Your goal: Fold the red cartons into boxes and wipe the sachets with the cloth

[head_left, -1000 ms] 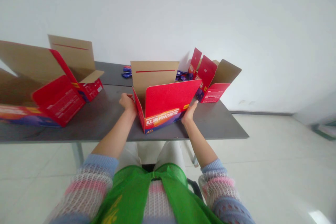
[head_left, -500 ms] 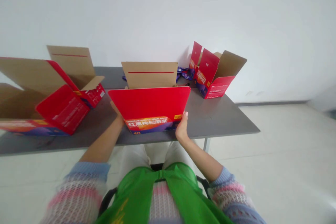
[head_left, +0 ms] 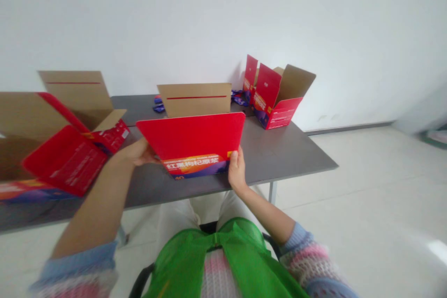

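In front of me on the grey table (head_left: 279, 158) stands a red cardboard box (head_left: 192, 137) with white printed lettering. Its near flap is up, and its far flap shows brown cardboard with a red line. My right hand (head_left: 237, 170) grips its right side, thumb on the front face. My left hand (head_left: 141, 151) is at the box's lower left corner, with fingers extended towards it and partly blurred; whether they touch it I cannot tell. The inside of the box is hidden behind the near flap.
Two open red boxes, a near one (head_left: 70, 163) and a far one (head_left: 111, 137), stand at the left. More open red boxes (head_left: 275, 111) stand at the back right. Purple packets (head_left: 239, 98) lie behind the middle box. A white wall (head_left: 195, 23) rises behind the table.
My left hand has moved left, away from the side of the middle box. My right hand stays on the box. The view has shifted slightly.
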`<state>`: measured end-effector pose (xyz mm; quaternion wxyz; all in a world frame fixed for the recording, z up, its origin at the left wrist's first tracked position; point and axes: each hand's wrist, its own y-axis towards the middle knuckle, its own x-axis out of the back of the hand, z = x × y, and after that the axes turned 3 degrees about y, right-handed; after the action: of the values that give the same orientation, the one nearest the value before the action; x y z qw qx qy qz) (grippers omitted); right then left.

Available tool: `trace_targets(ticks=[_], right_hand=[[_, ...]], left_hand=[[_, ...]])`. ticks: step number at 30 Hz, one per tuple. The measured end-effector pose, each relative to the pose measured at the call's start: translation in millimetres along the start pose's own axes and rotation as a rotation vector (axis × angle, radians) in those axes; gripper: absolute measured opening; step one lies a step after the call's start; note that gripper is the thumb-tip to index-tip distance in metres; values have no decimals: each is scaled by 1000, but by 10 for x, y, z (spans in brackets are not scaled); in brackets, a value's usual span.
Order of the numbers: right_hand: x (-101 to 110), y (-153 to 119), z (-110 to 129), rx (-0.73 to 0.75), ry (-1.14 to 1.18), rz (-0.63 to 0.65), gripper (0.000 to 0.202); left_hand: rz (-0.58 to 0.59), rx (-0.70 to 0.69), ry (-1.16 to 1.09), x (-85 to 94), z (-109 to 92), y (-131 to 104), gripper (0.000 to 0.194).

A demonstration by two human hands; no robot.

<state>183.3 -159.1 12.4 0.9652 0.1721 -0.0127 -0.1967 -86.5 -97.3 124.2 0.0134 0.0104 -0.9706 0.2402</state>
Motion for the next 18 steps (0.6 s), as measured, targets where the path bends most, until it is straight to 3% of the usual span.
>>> trace_targets(ticks=[3, 6, 9, 12, 14, 18], right_hand=[[-73, 155, 117, -114, 47, 113, 58], [46, 501, 400, -202, 125, 241, 49], [259, 896, 844, 126, 152, 104, 40], [367, 1162, 1308, 453, 98, 62, 37], [329, 1242, 1560, 563, 59, 158, 37], [139, 1330, 1764, 603, -251, 537, 39]], left_hand=[[-102, -79, 38, 174, -105, 17, 40], [-122, -137, 96, 237, -149, -35, 28], [-62, -105, 87, 164, -100, -209, 29], [-125, -165, 82, 30, 4, -369, 24], [-121, -210, 60, -20, 79, -411, 23], [-60, -244, 18, -23, 217, -367, 24]])
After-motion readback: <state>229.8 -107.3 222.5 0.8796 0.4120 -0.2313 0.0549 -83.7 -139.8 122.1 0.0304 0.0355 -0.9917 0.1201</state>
